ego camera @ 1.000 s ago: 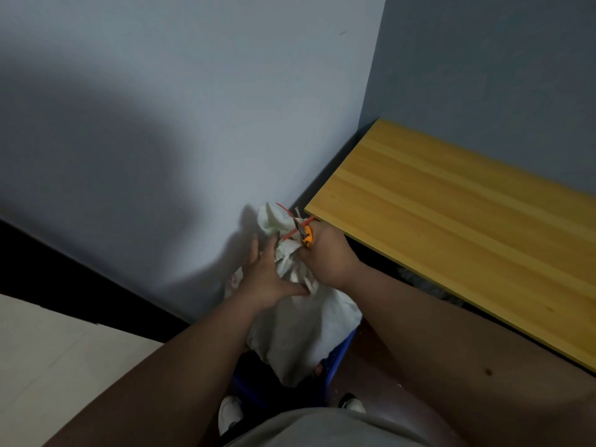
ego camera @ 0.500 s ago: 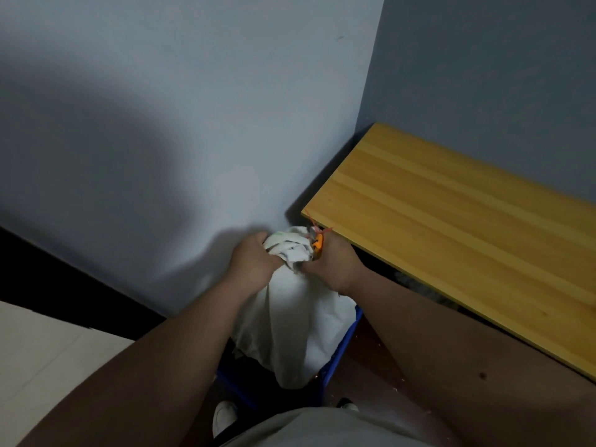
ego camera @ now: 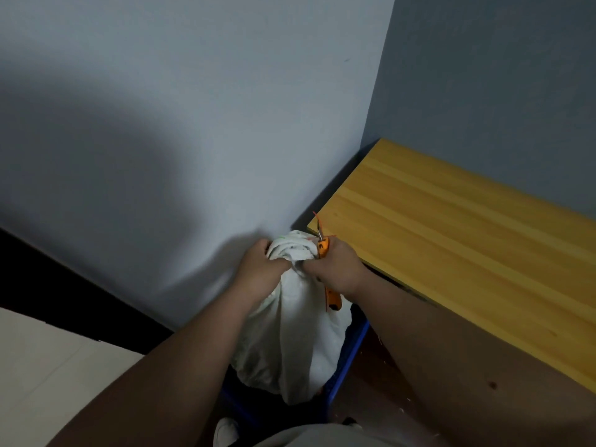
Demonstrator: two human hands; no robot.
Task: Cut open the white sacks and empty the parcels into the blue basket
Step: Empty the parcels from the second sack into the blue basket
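A: Start at the left. How does your left hand sit?

B: Your left forearm comes up from the bottom left edge and slants toward the wall corner. The hand is fisted, knuckles up, its fingers curled tight around the gathered top of the white sack.

A: And the sack?

B: It hangs from your two fists with its long axis close to vertical, bunched neck at the top, rounded belly pointing down. The cloth is pale and creased, twisted into folds at the neck, with small dark specks and a touch of green and red print there. Its lower end dips inside the blue basket, which stands on the floor just beside the near left corner of the bench. You cannot see the parcels.

A: The right side?

B: Your right hand meets the left at the sack's neck, wrist bent, fingers closed. It grips an orange cutter and also pinches the cloth. The cutter's long axis runs up and slightly left: its tip pokes above your knuckles beside the bench's corner, its butt end shows below the wrist against the sack. A thin orange strap sticks up past the tip.

A: Below?

B: A white shoe shows near the bottom edge.
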